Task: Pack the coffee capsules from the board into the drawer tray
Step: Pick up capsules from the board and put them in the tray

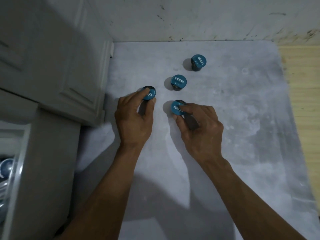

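Item 1, left hand [133,116]: I see its grip closed round a teal-lidded capsule [148,93], fingers curled over the lid and thumb at the near side; the capsule sits at the left of the group, and I cannot tell whether it is lifted off the surface.

Item 2, right hand [199,125]: I see its grip pinching a second capsule [176,108], fingertips on the lid's right edge, thumb at the near rim.

Item 3, middle capsule [178,82]: upright on the board, untouched, just beyond and between the two held ones, white "EXCELSO" lettering on the lid.

Item 4, far capsule [198,62]: upright, apart from the others, toward the wall.

Item 5, board [242,118]: pale grey, mottled, carrying all four capsules; a wooden tabletop [301,101] shows at its right.

Item 6, drawer [10,170]: open at lower left beside a grey cabinet [52,66]; I make out blurred blue-and-white shapes inside, and cannot tell the tray apart.
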Motion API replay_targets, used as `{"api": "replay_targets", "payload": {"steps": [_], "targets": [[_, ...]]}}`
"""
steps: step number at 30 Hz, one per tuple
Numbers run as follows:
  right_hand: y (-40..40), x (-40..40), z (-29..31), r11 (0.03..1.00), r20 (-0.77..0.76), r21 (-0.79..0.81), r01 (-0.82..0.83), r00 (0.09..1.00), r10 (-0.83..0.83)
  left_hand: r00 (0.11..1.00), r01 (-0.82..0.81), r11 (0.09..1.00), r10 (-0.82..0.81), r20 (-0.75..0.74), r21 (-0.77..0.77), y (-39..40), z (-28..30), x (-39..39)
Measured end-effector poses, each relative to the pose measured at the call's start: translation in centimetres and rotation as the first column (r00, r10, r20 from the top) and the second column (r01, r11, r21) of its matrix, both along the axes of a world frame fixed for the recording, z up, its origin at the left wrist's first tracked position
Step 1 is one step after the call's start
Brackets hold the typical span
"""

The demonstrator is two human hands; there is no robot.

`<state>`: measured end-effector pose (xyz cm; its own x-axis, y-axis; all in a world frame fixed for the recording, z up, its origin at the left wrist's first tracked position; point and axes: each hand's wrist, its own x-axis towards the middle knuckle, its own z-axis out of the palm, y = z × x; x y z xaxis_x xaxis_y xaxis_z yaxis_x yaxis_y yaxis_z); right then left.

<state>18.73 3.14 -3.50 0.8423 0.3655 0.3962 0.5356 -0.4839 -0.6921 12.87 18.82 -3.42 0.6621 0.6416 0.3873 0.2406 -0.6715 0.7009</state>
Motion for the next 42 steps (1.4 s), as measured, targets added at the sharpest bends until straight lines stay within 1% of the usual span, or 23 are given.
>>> {"api": "replay_targets", "payload": {"steps": [5,8,10,15,18,21,26,29,31,36,40,42], "targets": [[-1.7,-1.5,2.4,0.998,-0.042,0.05,-0.026,0.999,0.029,0.998,0.01,0.99,-0.001,0.064,-0.14,-1.6,2.4,-2.3],[-2.9,-2.8,5.4,0.999,-0.091,0.043,-0.031,0.995,0.034,0.999,-0.031,0.983,0.038,0.038,-0.181,-3.4,5.9,-4.4],[-3.3,-3.7,7.9,0.998,-0.124,0.051,-0.024,0.992,0.03,0.998,-0.048,0.982,0.056,0.038,-0.183,-4.5,8.7,-5.8],[-2.6,-7.2,13.9,0.994,-0.133,0.104,-0.044,0.989,0.058,0.996,-0.002,0.987,0.016,0.085,-0.16,-5.5,16.3,-10.4],[-1.0,-10.6,16.8,0.989,-0.124,0.134,-0.064,0.989,0.081,0.995,0.028,0.992,-0.015,0.103,-0.126,-3.8,19.9,-14.6],[1.9,-14.5,19.2,0.978,-0.124,0.183,-0.099,0.985,0.123,0.994,0.042,0.996,-0.033,0.105,-0.082,-0.5,22.1,-19.6],[8.2,-22.0,21.3,0.96,-0.131,0.204,-0.191,0.966,0.221,0.998,-0.012,0.996,0.017,0.059,-0.085,7.9,23.5,-29.7],[12.1,-25.5,21.7,0.965,-0.154,0.16,-0.21,0.96,0.235,0.997,-0.07,0.994,0.067,-0.038,-0.08,13.5,23.9,-34.7],[14.4,-27.2,21.8,0.97,-0.171,0.105,-0.221,0.957,0.236,0.987,-0.112,0.991,0.103,-0.122,-0.071,16.8,24.1,-36.4],[18.8,-28.6,21.1,0.974,-0.212,-0.028,-0.224,0.954,0.214,0.956,-0.055,0.995,0.03,-0.293,-0.079,22.1,23.3,-36.2],[21.8,-27.2,19.6,0.962,-0.181,-0.138,-0.237,0.961,0.211,0.928,-0.003,0.996,-0.032,-0.37,-0.094,25.1,20.8,-33.8],[23.4,-26.2,18.5,0.941,-0.233,-0.184,-0.283,0.943,0.238,0.921,0.016,0.992,-0.064,-0.385,-0.125,26.3,19.4,-32.5]]}}
